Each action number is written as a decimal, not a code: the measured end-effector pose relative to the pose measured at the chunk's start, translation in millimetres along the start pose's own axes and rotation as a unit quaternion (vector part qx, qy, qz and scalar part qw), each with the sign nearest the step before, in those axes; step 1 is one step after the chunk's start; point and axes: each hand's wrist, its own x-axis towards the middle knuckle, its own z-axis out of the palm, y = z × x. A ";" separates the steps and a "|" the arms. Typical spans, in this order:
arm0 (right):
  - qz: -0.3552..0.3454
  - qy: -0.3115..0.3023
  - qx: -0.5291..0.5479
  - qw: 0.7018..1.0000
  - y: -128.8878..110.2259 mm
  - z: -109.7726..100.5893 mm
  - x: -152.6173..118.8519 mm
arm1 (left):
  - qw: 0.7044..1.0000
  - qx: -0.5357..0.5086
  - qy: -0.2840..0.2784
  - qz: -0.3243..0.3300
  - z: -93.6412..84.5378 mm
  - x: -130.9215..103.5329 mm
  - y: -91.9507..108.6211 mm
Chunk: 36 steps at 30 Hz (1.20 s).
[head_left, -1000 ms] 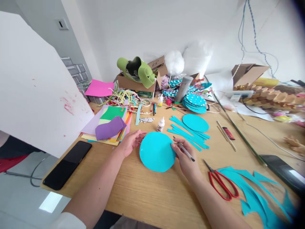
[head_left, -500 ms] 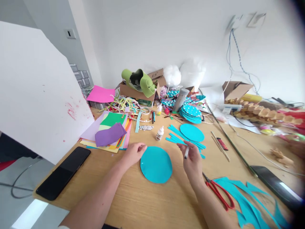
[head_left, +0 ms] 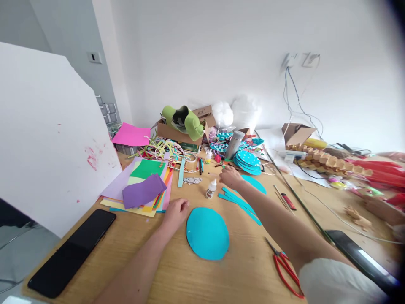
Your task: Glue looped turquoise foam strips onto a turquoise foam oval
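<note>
Turquoise disc (head_left: 207,233) flat on the desk (head_left: 190,278), right in front of the person! Just off its upper left edge sits the left hand (head_left: 175,212), fingers loosely curled, released, no object showing in them. And out goes the right arm, its right hand (head_left: 231,176) over the desk beyond the white bottle (head_left: 211,189); whether those fingers grip anything, we cannot tell. Under that forearm, turquoise strips (head_left: 241,205) and a second disc (head_left: 255,184), partly covered. Red-handled scissors (head_left: 286,270) lie nearer, by the right forearm; colored sheets (head_left: 144,192) and a black phone (head_left: 72,253) hold the left side.
</note>
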 end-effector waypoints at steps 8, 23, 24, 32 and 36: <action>-0.059 0.012 0.077 0.995 -11.5 17.9 28.0 | 1.000 0.009 -0.007 0.005 1.7 0.8 -2.4; 0.111 0.151 0.554 0.811 -69.9 42.1 -46.6 | 0.999 0.002 -0.032 -0.017 -4.7 -1.2 1.5; 0.118 0.160 0.559 0.805 -70.7 37.8 -47.3 | 0.999 0.000 -0.035 -0.015 -5.2 -1.2 1.6; 0.230 0.121 0.790 0.556 -65.4 -9.9 -120.3 | 0.985 0.014 -0.161 0.066 -13.9 -9.8 6.2; 0.227 0.129 0.787 0.559 -72.7 -11.2 -149.6 | 0.939 0.087 -0.300 0.143 -20.5 -15.1 9.3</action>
